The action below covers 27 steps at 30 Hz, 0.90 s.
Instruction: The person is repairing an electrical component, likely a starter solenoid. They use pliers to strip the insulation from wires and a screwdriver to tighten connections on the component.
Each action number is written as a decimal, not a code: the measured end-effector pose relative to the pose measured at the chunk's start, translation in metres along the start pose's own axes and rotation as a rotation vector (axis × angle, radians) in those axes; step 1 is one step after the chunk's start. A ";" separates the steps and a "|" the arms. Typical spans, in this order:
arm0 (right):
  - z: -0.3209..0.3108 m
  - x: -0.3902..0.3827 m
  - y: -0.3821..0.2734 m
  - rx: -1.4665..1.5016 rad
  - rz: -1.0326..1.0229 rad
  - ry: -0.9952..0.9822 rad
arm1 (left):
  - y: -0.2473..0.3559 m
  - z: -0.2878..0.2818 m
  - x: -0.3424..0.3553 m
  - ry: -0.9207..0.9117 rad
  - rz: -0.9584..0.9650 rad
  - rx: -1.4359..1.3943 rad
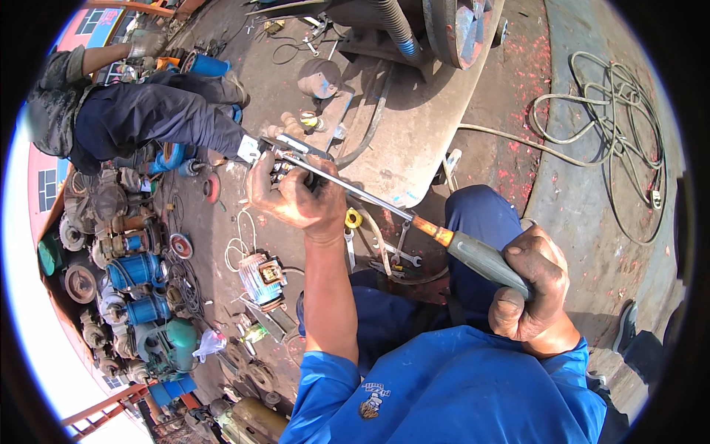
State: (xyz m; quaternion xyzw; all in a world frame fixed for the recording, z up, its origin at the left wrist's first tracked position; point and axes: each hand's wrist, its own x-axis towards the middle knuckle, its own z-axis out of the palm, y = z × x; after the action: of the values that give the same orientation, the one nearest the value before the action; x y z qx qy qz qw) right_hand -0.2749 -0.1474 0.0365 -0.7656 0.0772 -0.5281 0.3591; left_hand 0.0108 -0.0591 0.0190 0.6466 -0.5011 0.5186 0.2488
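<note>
My right hand (538, 281) is closed round the dark grey and orange handle of a long screwdriver (479, 257). The screwdriver's metal shaft slants up and left across my lap to my left hand (299, 196). My left fingers are curled round a small dark part (302, 146) with a white piece (250, 149) at its far left end. The tip of the screwdriver is up against this part, but I cannot make out exactly where it meets it. My fingers hide much of the part, so its kind is unclear.
A blue motor (260, 280) with its top box uncovered stands below my left forearm. Spanners (399, 255) lie by my knees. A large machine (399, 37) stands ahead on a metal plate. Coiled cable (614, 111) lies right. A co-worker (140, 118) and several motors (133, 272) are left.
</note>
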 end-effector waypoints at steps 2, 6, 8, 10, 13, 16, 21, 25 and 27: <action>0.002 0.000 -0.003 -0.032 -0.072 -0.008 | -0.001 0.001 -0.002 0.005 -0.007 0.001; 0.009 -0.003 -0.007 -0.038 -0.064 0.041 | -0.001 0.003 -0.006 0.011 -0.046 -0.046; -0.001 -0.001 -0.011 -0.048 -0.012 -0.076 | 0.000 0.002 -0.005 0.008 -0.052 -0.059; 0.003 -0.004 -0.006 -0.009 -0.043 -0.047 | 0.003 0.000 -0.002 0.001 -0.041 -0.054; 0.002 -0.003 -0.005 0.014 -0.041 -0.044 | 0.002 -0.001 -0.001 -0.012 -0.014 0.010; 0.000 -0.003 -0.003 0.019 -0.006 -0.040 | 0.000 0.002 -0.004 0.003 -0.015 0.015; 0.004 -0.003 -0.001 0.026 -0.008 0.004 | -0.003 0.002 -0.003 0.011 -0.051 -0.067; 0.004 -0.004 -0.002 0.025 -0.003 -0.015 | -0.003 -0.001 -0.009 0.024 -0.129 -0.155; 0.003 -0.004 -0.002 0.025 0.001 -0.023 | -0.003 0.000 -0.007 0.017 -0.116 -0.108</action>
State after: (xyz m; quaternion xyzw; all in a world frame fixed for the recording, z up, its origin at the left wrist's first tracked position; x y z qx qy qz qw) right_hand -0.2744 -0.1422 0.0337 -0.7670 0.0668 -0.5202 0.3697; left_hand 0.0138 -0.0548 0.0130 0.6556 -0.4881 0.4809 0.3173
